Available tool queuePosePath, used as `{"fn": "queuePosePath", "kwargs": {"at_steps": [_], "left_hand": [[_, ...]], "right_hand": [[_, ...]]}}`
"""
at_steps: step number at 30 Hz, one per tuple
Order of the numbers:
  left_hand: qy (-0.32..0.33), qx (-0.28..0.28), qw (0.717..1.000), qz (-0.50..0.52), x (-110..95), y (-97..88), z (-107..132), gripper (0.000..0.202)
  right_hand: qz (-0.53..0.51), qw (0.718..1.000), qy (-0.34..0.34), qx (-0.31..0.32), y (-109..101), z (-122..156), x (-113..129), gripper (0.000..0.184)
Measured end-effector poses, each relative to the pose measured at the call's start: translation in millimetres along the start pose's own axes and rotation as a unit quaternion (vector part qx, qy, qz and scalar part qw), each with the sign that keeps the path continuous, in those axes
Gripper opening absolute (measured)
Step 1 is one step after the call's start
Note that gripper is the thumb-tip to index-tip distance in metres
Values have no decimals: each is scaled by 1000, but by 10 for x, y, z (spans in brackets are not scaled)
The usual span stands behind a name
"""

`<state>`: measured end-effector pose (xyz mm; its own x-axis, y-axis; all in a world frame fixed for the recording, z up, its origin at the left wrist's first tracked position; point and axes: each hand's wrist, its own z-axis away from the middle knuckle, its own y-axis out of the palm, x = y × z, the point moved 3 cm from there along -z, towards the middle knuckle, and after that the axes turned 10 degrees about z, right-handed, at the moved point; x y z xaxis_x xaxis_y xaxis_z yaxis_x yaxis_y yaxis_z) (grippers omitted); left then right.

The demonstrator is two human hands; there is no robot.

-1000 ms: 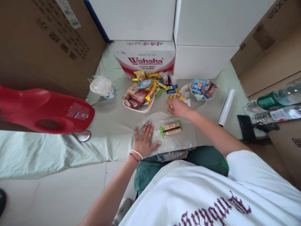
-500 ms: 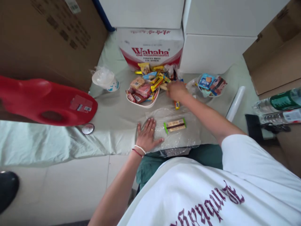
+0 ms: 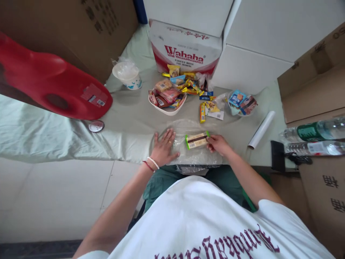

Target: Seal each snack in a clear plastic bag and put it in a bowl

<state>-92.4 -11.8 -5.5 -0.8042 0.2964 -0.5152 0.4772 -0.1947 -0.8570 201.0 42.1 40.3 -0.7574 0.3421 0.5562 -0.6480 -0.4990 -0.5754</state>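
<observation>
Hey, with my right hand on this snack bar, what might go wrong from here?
The right hand grips the snack bar at one end, so it might slip. The clear plastic film overhangs the table and could slide. The white bowl is heaped, so a bump might spill snacks.

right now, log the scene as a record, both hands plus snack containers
left hand: spread flat, thumb on clear crinkled plastic film
right hand: pinching the right end of a rectangular cream-and-brown wrapped bar with green ends
left container: white rounded plastic bowl heaped with wrapped snacks
right container: clear plastic bowl with blue packet and brown packet
</observation>
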Motion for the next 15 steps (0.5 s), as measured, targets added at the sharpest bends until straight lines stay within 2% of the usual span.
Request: {"fn": "queuePosePath", "kwargs": {"at_steps": [1,3,5,7,9,12,15], "left_hand": [[0,-15,1000,0,-48,-2,50,93],[8,-56,998,4,-167,-22,148,83],[25,-108,994,11,-296,-51,212,70],[45,-140,989,23,-410,-55,213,59],[47,-137,989,33,-479,-14,152,51],[-13,-105,994,24,-454,94,51,53],[-61,-67,996,-2,-356,197,64,62]], "right_hand": [[88,995,-11,-52,-32,59,4,31],[248,956,-52,-149,-158,190,57,36],[353,910,-122,-178,-241,293,167,41],[411,877,-213,-127,-200,326,316,46],[452,847,-274,-59,-61,289,460,56],[491,830,-267,-10,159,169,573,63],[496,836,-235,-15,242,121,533,59]]}}
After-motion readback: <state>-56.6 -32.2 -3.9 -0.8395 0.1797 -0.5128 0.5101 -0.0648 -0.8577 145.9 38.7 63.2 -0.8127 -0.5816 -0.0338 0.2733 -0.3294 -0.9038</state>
